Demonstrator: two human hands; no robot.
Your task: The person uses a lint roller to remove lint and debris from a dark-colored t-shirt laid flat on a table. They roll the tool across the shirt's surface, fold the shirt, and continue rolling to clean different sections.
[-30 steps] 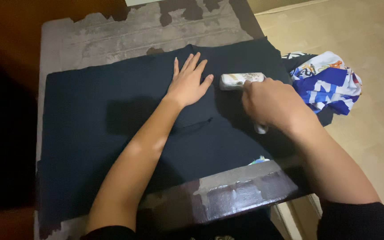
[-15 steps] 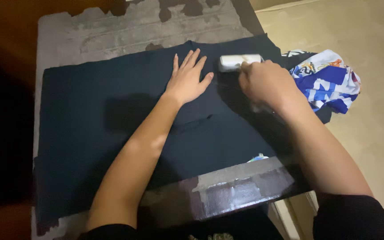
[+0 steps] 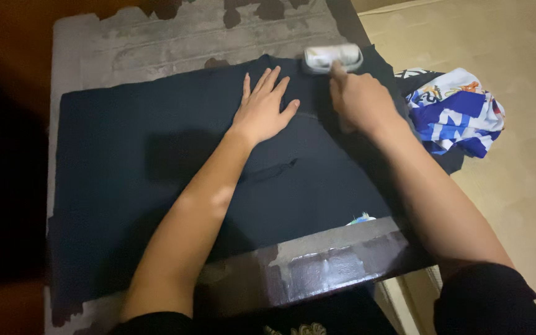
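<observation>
Lying spread across the desk (image 3: 156, 43), a dark navy garment (image 3: 125, 161) covers most of the worn grey top, its near edge hanging over the dark, scuffed front rim. The left hand (image 3: 262, 111) rests flat on the cloth near its far edge, palm down and fingers splayed, holding nothing. Just beside it, the right hand (image 3: 358, 99) has its grip closed around what appears to be the handle of a lint roller (image 3: 333, 57), though the handle itself is hidden under the fingers. The roller's white drum lies crosswise at the far edge of the garment, touching the cloth just beyond the knuckles. Both forearms reach in from the bottom of the view, with dark sleeves pushed up at the elbows. To the right, off the desk's corner, a crumpled blue and white patterned cloth (image 3: 457, 111) sits over the pale floor (image 3: 516, 43). A small bit of similar coloured fabric (image 3: 360, 219) peeks out from under the garment's near edge.
</observation>
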